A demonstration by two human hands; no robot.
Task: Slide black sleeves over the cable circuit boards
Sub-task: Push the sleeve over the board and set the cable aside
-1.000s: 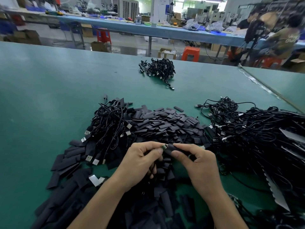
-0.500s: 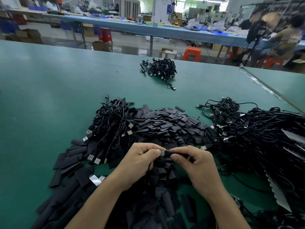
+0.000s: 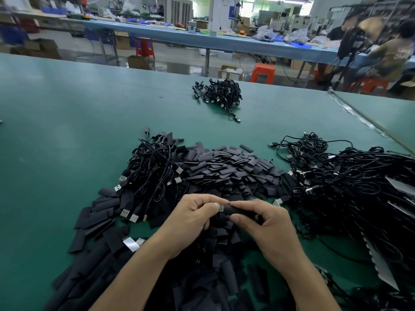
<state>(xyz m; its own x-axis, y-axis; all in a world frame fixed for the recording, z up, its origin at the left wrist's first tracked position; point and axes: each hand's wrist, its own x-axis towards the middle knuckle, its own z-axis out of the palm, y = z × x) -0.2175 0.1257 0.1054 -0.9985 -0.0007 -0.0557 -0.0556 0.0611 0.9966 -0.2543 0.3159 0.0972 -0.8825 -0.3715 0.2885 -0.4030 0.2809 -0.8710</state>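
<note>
Pinching a small circuit board by its left end, the person's left hand meets the right hand, whose thumb and forefinger grasp a black sleeve right against the board. Both are held just above a heap of loose sleeves on the green table. A bundle of USB cables lies on the heap's left, a big cable tangle lies to its right, and a smaller bundle sits farther back.

circuit board mostly hidden in black sleeve, right cable pile cut off, background people blurred
</note>
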